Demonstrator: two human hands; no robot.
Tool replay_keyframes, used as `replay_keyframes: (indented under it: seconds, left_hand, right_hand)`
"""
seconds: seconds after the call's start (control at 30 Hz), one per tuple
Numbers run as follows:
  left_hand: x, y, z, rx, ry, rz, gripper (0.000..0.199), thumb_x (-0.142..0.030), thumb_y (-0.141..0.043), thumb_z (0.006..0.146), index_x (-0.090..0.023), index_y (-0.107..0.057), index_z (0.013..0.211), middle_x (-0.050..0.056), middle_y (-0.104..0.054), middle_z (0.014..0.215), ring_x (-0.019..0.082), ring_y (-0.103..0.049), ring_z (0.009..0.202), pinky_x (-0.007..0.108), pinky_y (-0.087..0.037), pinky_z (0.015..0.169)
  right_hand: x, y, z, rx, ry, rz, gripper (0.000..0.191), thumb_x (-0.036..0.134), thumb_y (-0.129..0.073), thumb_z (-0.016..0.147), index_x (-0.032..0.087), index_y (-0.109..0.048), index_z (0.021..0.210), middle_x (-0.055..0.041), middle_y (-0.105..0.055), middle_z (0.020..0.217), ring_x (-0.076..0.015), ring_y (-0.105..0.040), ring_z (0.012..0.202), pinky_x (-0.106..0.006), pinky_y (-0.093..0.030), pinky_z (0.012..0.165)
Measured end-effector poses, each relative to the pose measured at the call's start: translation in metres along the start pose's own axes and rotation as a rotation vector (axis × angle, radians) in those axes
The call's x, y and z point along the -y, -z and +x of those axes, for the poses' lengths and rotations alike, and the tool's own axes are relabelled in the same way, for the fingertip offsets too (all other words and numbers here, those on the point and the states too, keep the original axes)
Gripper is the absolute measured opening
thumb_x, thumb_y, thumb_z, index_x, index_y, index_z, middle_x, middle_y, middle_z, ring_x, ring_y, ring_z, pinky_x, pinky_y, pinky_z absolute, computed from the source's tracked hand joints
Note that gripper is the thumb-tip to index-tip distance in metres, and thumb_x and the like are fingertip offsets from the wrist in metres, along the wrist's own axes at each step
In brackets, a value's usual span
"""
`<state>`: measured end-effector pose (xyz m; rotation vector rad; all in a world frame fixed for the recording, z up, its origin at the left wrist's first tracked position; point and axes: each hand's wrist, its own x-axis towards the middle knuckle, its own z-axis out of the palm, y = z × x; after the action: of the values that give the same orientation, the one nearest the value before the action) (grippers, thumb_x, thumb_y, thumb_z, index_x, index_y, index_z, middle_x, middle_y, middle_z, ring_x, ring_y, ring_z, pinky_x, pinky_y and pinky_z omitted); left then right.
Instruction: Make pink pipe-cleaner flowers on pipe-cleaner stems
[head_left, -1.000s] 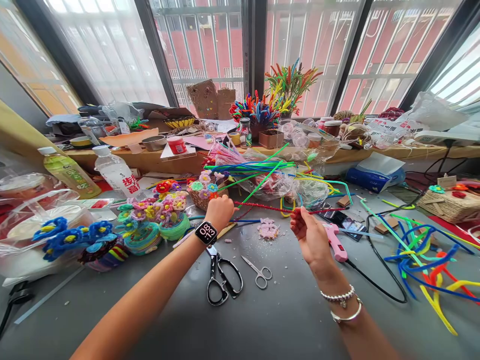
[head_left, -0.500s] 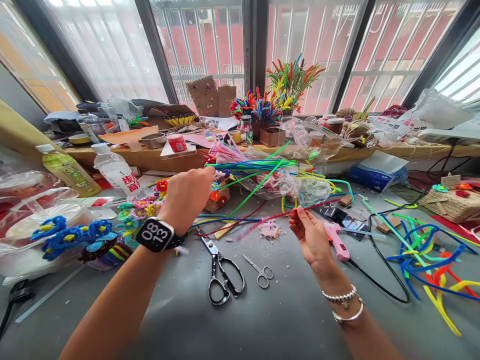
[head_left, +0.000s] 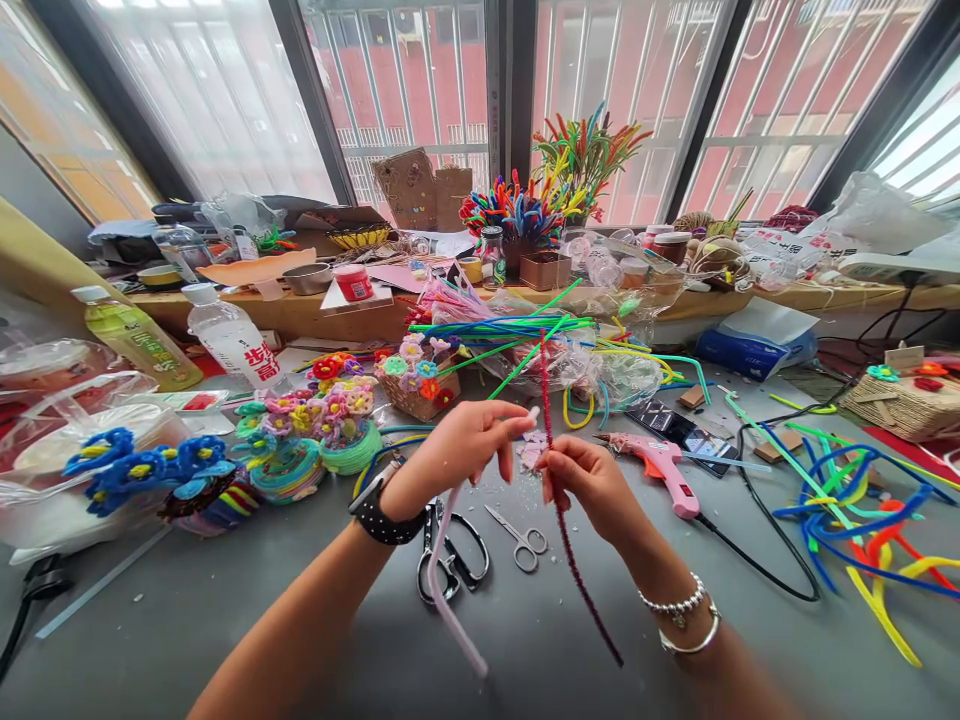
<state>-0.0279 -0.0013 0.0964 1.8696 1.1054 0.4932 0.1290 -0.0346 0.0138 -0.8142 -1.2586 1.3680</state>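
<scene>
My left hand (head_left: 465, 445) has its fingers closed on a pale pink pipe cleaner (head_left: 441, 580), whose lower length hangs down in front of the table. A white tip shows at the fingertips. Facing it, my right hand (head_left: 592, 485) pinches a dark red pipe cleaner (head_left: 576, 570) near its middle; that one stands up above the fingers and curves down below them. The two pipe cleaners are apart. Beneath the hands lie black-handled scissors (head_left: 481, 562), partly covered by the pink strand, and small metal scissors (head_left: 525, 545).
A pink glue gun (head_left: 679, 488) and a phone (head_left: 709, 452) lie to the right, beside loose coloured pipe cleaners (head_left: 847, 500). Pipe-cleaner flower pots (head_left: 349, 445) stand at left, near bottles (head_left: 232, 340). Behind are a bundle of pipe cleaners (head_left: 517, 330) and a cluttered ledge.
My left hand has come down and right from the back, now with the pale pink pipe cleaner. My right hand has moved left, and its red pipe cleaner has swung from sideways to upright.
</scene>
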Motion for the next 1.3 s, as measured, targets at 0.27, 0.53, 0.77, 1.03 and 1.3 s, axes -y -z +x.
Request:
replay_keyframes:
  seconds: [0.27,0.53,0.77,1.03,1.3]
  left_hand:
    - [0.005,-0.015,-0.002,0.065,0.012,-0.293,0.026,-0.039,-0.051,0.073,-0.014,-0.054,0.074,-0.005,-0.051,0.047,0.002,-0.031,0.034,0.014,-0.020,0.033]
    - [0.015,-0.021,0.004,0.097,-0.045,-0.629,0.025,-0.036,-0.051,0.075,-0.013,-0.048,0.065,-0.005,-0.051,0.050,0.000,-0.028,0.033,0.015,-0.021,0.035]
    - [0.022,-0.024,0.004,0.040,-0.020,-0.733,0.019,-0.034,-0.054,0.074,-0.015,-0.051,0.073,-0.007,-0.044,0.051,0.001,-0.033,0.038,0.013,-0.023,0.033]
    - [0.022,-0.019,0.008,-0.012,-0.040,-0.945,0.015,-0.028,-0.056,0.075,-0.014,-0.054,0.071,-0.007,-0.039,0.051,0.000,-0.032,0.040,0.011,-0.025,0.038]
    - [0.017,0.001,0.006,-0.197,-0.194,-1.140,0.007,-0.019,-0.058,0.069,-0.014,-0.056,0.066,-0.002,-0.053,0.066,0.005,-0.048,0.054,0.016,-0.041,0.051]
  right_hand:
    - [0.003,-0.004,-0.001,0.168,-0.048,-0.058,0.023,0.036,-0.056,0.073,0.015,-0.053,0.065,0.0013,-0.060,0.052,-0.0052,-0.043,0.036,-0.017,-0.032,0.037]
    - [0.002,-0.011,0.000,0.192,-0.090,-0.029,0.023,0.038,-0.055,0.073,0.015,-0.056,0.075,0.0013,-0.060,0.056,-0.0062,-0.048,0.040,-0.017,-0.036,0.039]
    - [0.001,-0.022,-0.005,0.366,-0.175,-0.096,0.019,0.032,-0.058,0.072,0.015,-0.058,0.081,0.0045,-0.053,0.051,-0.0040,-0.040,0.038,-0.016,-0.032,0.038]
    - [-0.017,-0.031,-0.005,0.156,-0.113,-0.203,0.027,0.037,-0.063,0.067,0.018,-0.047,0.079,0.0085,-0.043,0.050,-0.0045,-0.036,0.041,-0.015,-0.026,0.038]
    - [-0.011,-0.023,-0.005,0.236,-0.130,-0.498,0.026,0.039,-0.055,0.073,0.015,-0.055,0.063,0.0055,-0.040,0.049,-0.0059,-0.035,0.046,-0.018,-0.025,0.042]
